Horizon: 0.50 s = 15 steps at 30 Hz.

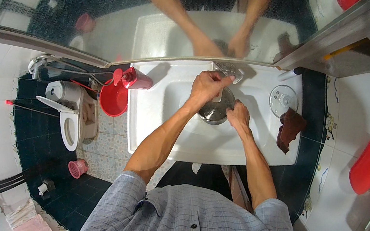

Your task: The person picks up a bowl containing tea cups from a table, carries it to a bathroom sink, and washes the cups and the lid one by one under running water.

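A metal pot [214, 113] sits in the basin of the white washbasin [148, 124], under the faucet [218, 94]. My right hand [239, 115] grips the pot at its right side; any handle there is hidden by the fingers. Over the faucet, my left hand [208, 87] has its fingertips closed around what looks like the clear faucet handle [237, 76]. To the right, a round glass lid [283, 100] lies on the washbasin's ledge. A brown cloth [290, 131] overlaps the lid's lower edge and spreads toward the front.
A red pump bottle [141, 80] stands at the washbasin's left rim, above a red bucket [114, 100]. Behind the washbasin rises a mirror [107, 10] reflecting my arms. At left are a toilet [72, 129] and a pink basket [77, 168]. A red scoop-like container [369, 168] hangs at right.
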### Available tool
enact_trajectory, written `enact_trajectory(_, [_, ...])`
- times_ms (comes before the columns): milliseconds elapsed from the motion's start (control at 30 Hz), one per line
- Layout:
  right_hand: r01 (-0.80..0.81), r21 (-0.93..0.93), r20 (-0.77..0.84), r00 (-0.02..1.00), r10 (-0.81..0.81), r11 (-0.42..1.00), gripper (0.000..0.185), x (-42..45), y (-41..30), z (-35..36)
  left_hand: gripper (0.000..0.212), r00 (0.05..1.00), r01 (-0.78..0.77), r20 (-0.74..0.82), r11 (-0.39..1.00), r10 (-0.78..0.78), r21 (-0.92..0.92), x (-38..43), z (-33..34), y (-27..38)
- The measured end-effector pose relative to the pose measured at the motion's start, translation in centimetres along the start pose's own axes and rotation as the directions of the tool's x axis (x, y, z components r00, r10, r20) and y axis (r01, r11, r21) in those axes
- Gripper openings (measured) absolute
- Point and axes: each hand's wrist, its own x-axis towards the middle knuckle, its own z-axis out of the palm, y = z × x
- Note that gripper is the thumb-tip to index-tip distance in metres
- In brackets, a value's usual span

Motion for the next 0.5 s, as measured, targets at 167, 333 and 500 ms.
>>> enact_trajectory(167, [-0.007,0.021,0.003,1.000,0.007,1.000,0.033,-0.8,0.4,0.3,0.036,0.876,-0.287,-0.259,0.873,0.406,0.395,-0.9,-0.3,-4.3])
enact_trajectory(333, [-0.031,0.068,0.077,0.997,0.026,0.997,0.034,-3.3,0.0,3.0,0.077,0.954,0.135,-0.268,0.990,-0.137,-0.027,-5.3,-6.2,-13.8])
enact_trajectory(500, [0.141,0.188,0.007,0.989,-0.145,0.972,0.034,-6.4,-1.1,5.8,0.092,0.946,0.322,0.062,0.904,-0.317,-0.283,-8.2,-7.1,-17.9])
